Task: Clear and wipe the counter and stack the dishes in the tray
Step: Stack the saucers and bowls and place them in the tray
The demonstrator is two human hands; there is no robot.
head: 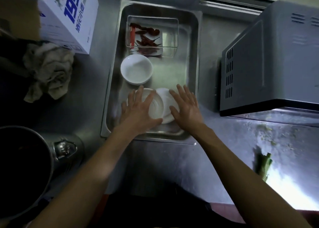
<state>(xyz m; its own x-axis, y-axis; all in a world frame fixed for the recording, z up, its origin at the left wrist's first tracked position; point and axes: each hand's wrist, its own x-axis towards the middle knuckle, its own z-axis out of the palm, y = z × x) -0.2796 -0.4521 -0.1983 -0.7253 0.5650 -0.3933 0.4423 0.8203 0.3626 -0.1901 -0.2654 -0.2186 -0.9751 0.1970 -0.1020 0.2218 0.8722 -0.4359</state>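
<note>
Your left hand (pixel 138 108) and right hand (pixel 186 107) lie flat, fingers straight, flanking the plates (pixel 160 107) at centre frame, apparently to square them in the tray (pixel 193 55).

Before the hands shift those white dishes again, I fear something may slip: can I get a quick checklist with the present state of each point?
1. Left hand flat on the upside-down dish: ok.
2. Right hand flat on the second dish: ok.
3. Dishes neatly stacked: not ok, they overlap off-centre.
4. White bowl upright, apart: ok.
5. Chilli container inside the tray: ok.
6. Counter wiped: not ok, green scraps remain.
</note>
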